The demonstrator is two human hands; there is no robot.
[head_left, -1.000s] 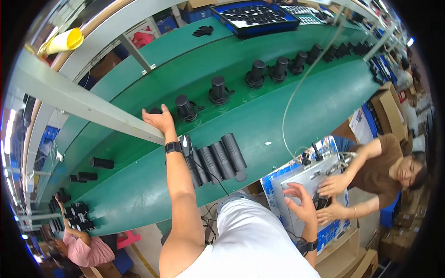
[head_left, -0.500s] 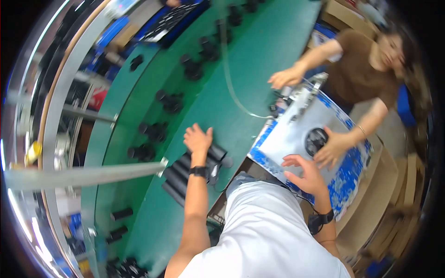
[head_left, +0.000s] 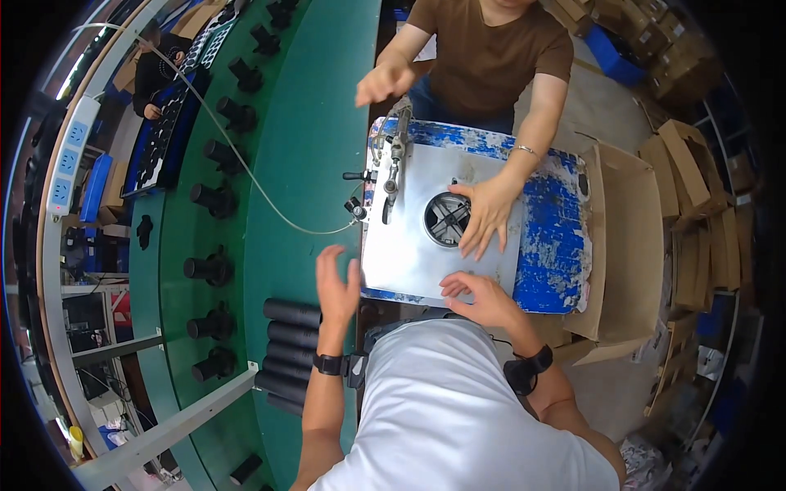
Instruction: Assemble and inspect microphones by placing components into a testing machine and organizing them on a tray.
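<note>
The left hand (head_left: 337, 285) has lifted off the matte black tubes (head_left: 288, 337), fingers apart; the right hand (head_left: 479, 296), fingers spread, rests on the scuffed metal plate (head_left: 413, 245).

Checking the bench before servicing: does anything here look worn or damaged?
Yes: the blue work plate has its paint scraped off in patches along the edges. The black tubes by the left hand lie neatly stacked.

five black tubes (head_left: 288, 347), four hands
</note>
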